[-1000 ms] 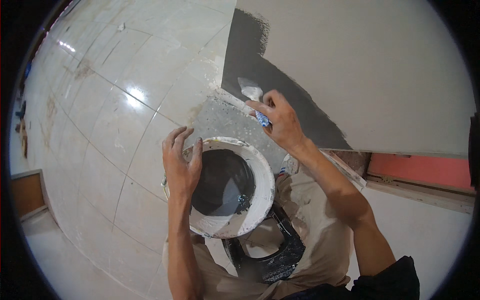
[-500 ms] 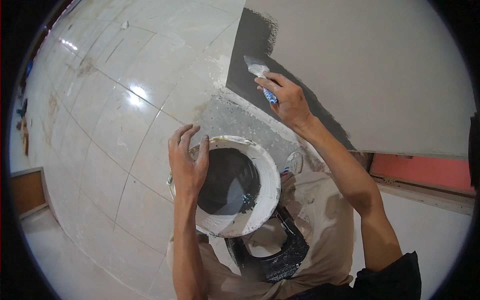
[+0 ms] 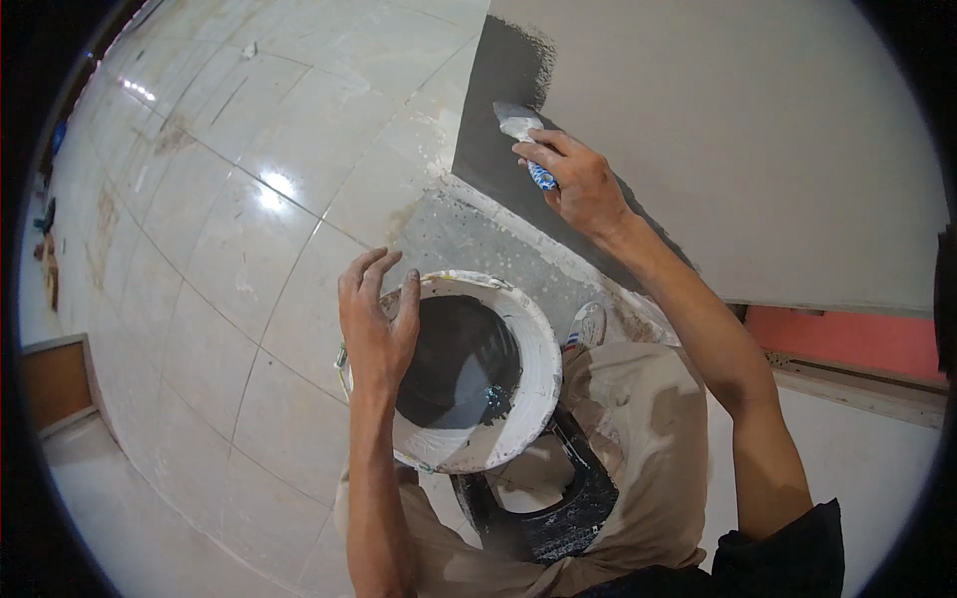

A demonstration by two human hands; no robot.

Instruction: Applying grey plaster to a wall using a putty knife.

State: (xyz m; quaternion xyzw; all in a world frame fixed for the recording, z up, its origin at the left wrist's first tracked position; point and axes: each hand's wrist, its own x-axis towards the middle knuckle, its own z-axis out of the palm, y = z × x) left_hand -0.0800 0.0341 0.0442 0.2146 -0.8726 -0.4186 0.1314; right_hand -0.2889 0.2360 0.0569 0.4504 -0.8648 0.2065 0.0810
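Beside the dark-edged wall (image 3: 758, 149), glossy pale tiles (image 3: 189, 299).

Pale tiled floor (image 3: 289, 389), brown smears (image 3: 105, 214), white scrap (image 3: 249, 50)

head-worn view, facing down (wide fisheye)

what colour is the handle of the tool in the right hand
The handle is patterned blue and white where it shows, in the head view.
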